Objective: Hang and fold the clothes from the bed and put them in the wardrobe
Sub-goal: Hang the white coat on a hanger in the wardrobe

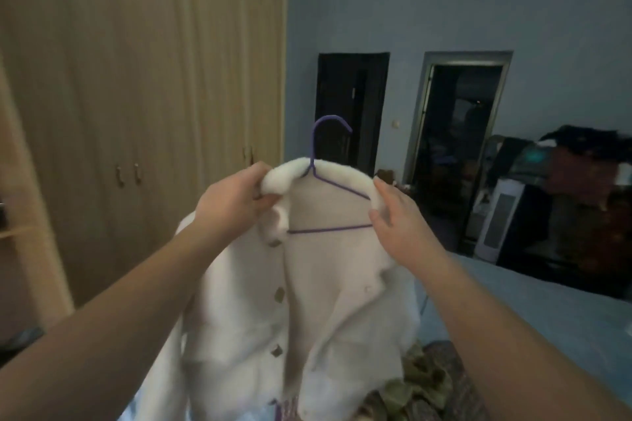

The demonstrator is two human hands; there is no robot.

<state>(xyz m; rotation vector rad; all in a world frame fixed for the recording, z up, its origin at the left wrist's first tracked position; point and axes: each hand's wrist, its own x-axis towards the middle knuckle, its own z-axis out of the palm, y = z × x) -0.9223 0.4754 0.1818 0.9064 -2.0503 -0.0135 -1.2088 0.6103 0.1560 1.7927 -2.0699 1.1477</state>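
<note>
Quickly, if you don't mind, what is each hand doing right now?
Left hand: grips the white jacket by its collar.
Right hand: pinches the collar's other end.

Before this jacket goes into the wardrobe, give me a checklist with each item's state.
1. Wire hanger inside jacket: ok, shows in the neck opening.
2. Its hook clear above collar: ok.
3. Grip of left hand on collar: ok.
4. Far shoulder seated on hanger: cannot tell, right hand covers it.
5. Way in: cannot tell; wardrobe doors ahead shut, left edge of view unclear.
</note>
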